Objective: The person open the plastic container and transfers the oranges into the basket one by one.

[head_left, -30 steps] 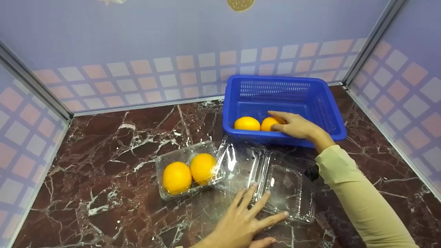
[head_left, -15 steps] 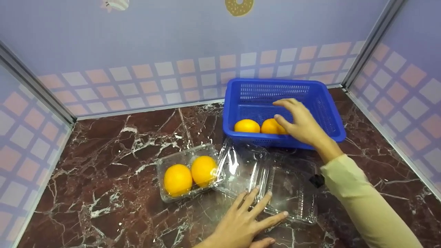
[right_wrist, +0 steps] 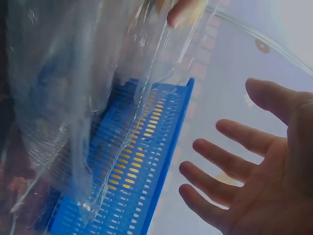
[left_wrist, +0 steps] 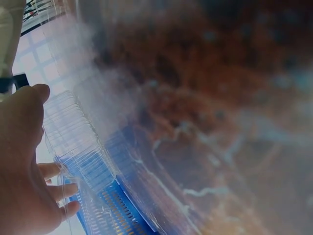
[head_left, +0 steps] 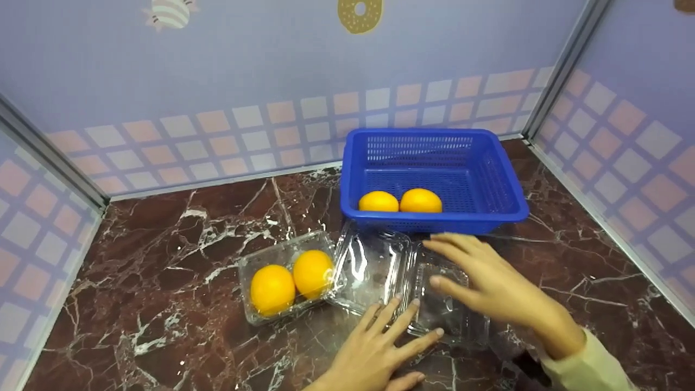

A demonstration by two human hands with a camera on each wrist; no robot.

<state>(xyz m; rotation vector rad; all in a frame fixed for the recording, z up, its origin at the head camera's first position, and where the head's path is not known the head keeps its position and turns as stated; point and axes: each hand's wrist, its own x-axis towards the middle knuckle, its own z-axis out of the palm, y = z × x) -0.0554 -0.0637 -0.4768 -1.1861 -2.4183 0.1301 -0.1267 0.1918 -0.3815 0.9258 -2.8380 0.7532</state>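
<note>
Seemingly, unpacking is the step: two oranges (head_left: pixel 421 200) are lying in the blue basket (head_left: pixel 434 216), two in the filled clamshell (head_left: pixel 285 251). Grips released, the left hand (head_left: pixel 374 347) is touching the empty clamshell (head_left: pixel 362 271), the right hand (head_left: pixel 488 285) hovering above, probably needing to grasp it.

Basket (head_left: pixel 434 217): at back; we see two oranges (head_left: pixel 421 201) side by side inside, front left.
Box (head_left: pixel 282 253): left of basket, nearer us; two more oranges (head_left: pixel 272 289) in it.
Open packaging (head_left: pixel 369 269): on counter (head_left: pixel 163 271), right of box, before basket.
</note>
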